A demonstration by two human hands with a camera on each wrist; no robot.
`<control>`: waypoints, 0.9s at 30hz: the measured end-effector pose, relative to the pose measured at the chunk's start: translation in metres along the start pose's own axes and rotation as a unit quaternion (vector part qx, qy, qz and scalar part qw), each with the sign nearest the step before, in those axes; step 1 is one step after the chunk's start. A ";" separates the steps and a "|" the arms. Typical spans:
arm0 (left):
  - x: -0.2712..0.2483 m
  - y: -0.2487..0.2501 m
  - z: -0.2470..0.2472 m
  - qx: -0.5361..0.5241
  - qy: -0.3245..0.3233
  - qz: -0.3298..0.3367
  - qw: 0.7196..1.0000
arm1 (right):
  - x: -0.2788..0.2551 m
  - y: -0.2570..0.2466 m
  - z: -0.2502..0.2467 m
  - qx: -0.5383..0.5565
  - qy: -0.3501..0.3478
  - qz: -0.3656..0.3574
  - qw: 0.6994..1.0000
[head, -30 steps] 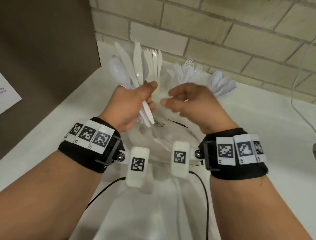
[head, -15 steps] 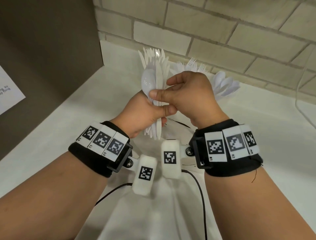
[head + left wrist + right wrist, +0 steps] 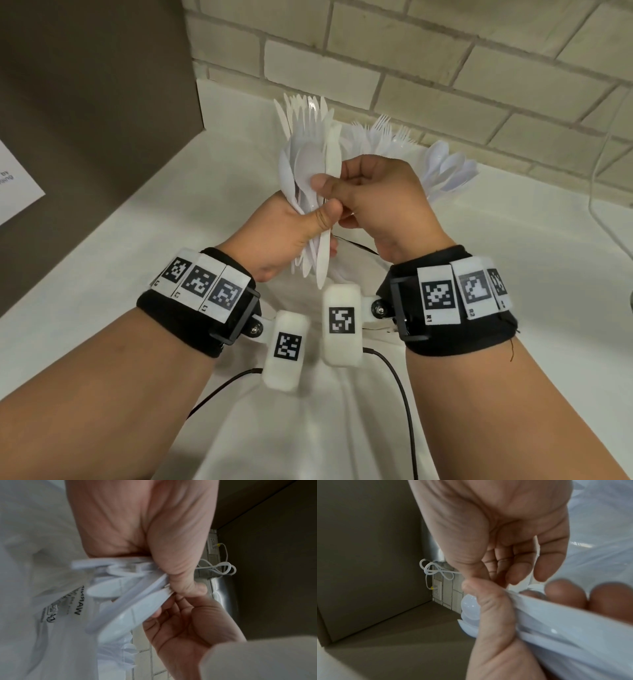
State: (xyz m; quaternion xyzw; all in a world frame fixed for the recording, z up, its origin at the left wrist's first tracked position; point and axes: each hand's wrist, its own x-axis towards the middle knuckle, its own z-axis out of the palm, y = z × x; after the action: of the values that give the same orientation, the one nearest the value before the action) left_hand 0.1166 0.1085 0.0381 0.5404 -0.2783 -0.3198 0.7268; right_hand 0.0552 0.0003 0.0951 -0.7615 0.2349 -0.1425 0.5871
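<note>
My left hand (image 3: 287, 229) grips a bundle of white plastic cutlery (image 3: 310, 161), spoons and knives, upright above the counter. Their handles stick out below my fist. My right hand (image 3: 370, 195) is pressed up against the bundle from the right. Its thumb lies on a spoon bowl and its fingers curl behind, pinching a piece in the bundle. In the left wrist view the handles (image 3: 133, 601) fan out under my left thumb (image 3: 181, 574), with the right palm (image 3: 185, 626) below. In the right wrist view a thin white handle (image 3: 536, 547) runs between the right fingers.
More white cutlery stands in groups against the brick wall: knives (image 3: 301, 106), forks (image 3: 383, 133), spoons (image 3: 448, 168). A brown panel (image 3: 85, 102) bounds the white counter (image 3: 137, 240) on the left. A printed clear plastic bag (image 3: 56, 608) lies below my hands. A white cable (image 3: 596, 192) hangs at right.
My right hand, a little apart from the bundle one second ago, has closed in and now pinches cutlery in it. The splayed pieces in my left hand have been gathered closer together.
</note>
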 end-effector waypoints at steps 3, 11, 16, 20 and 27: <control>0.001 -0.002 -0.001 -0.063 0.003 -0.033 0.997 | -0.001 0.000 0.000 0.029 -0.012 0.010 0.999; 0.001 0.001 -0.001 -0.095 0.036 -0.077 0.992 | 0.001 -0.003 0.003 0.058 0.073 -0.026 0.995; 0.001 -0.003 -0.003 -0.050 0.034 -0.090 0.994 | 0.004 -0.008 0.001 0.086 0.122 -0.070 0.986; 0.003 -0.004 -0.004 -0.049 0.012 -0.087 0.995 | 0.007 -0.003 0.003 -0.038 0.099 -0.095 0.990; 0.002 -0.003 -0.010 -0.107 -0.013 -0.100 0.989 | 0.007 -0.003 0.003 -0.053 0.083 -0.103 0.990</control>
State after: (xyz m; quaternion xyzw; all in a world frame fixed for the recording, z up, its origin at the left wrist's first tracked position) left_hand 0.1251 0.1122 0.0332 0.4804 -0.1963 -0.4256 0.7413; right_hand 0.0632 -0.0005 0.0968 -0.7972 0.2098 -0.2524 0.5067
